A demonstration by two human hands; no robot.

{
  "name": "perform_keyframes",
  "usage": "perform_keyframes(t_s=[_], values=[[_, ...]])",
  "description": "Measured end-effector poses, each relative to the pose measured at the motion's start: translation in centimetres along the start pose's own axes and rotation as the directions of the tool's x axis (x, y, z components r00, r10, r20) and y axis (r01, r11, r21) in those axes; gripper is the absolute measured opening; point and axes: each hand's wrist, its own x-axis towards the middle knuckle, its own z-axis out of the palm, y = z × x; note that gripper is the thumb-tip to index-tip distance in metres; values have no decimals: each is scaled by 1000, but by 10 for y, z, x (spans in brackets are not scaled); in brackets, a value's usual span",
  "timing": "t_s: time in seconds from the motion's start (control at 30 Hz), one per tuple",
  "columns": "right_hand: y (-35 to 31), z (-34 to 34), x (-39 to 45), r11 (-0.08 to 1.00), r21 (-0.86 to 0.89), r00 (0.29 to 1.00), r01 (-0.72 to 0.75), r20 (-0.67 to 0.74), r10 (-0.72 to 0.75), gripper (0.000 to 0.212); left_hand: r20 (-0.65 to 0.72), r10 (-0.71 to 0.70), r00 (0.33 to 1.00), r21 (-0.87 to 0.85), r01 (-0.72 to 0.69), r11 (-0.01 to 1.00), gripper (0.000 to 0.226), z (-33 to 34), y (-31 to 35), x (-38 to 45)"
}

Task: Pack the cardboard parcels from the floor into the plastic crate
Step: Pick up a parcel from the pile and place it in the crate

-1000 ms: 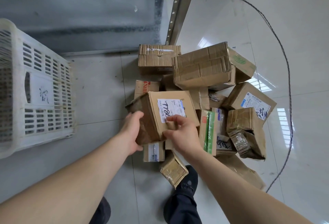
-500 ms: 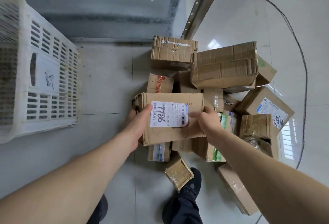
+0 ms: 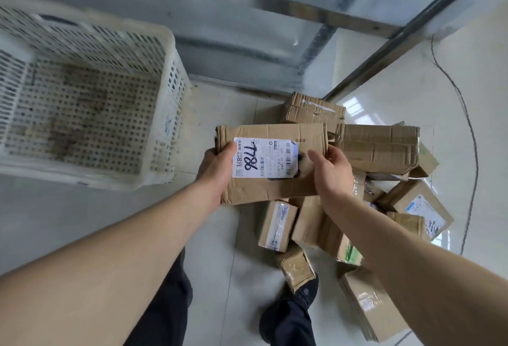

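Both hands hold one cardboard parcel (image 3: 272, 161) (white label marked 7786) in the air right of the plastic crate (image 3: 167, 98): left hand (image 3: 217, 170) fingers clamped on its left end, right hand (image 3: 330, 172) fingers curled round its right end; the parcel pile (image 3: 379, 148) lies on the floor further right of the crate

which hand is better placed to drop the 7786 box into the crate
Left, probably. The left hand grips the parcel on the end nearer the crate; the right hand holds the far end.
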Motion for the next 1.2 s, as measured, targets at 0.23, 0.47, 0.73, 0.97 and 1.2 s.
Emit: perform_keyframes(t_s=[0.23,0.47,0.73,0.97,1.2], values=[[-112,47,-73,996,-69,998,57,15,-56,37,-88,6,996,-123,-17,992,68,-104,67,-56],[-220,112,-135,982,-77,982,171,98,-163,32,-99,-32,995,-202,12,979,65,-209,124,-85],[-286,190,-168,962,-113,941,248,263,-212,18,-205,-79,976,-214,34,976,20,-292,165,-91],[-318,237,-172,967,-125,902,220,404,-153,29,-355,-34,934,-131,-13,991,47,-340,194,-80],[-335,285,-170,964,-170,900,205,420,-117,54,-416,-14,909,-126,-43,991,32,-374,210,-44]])
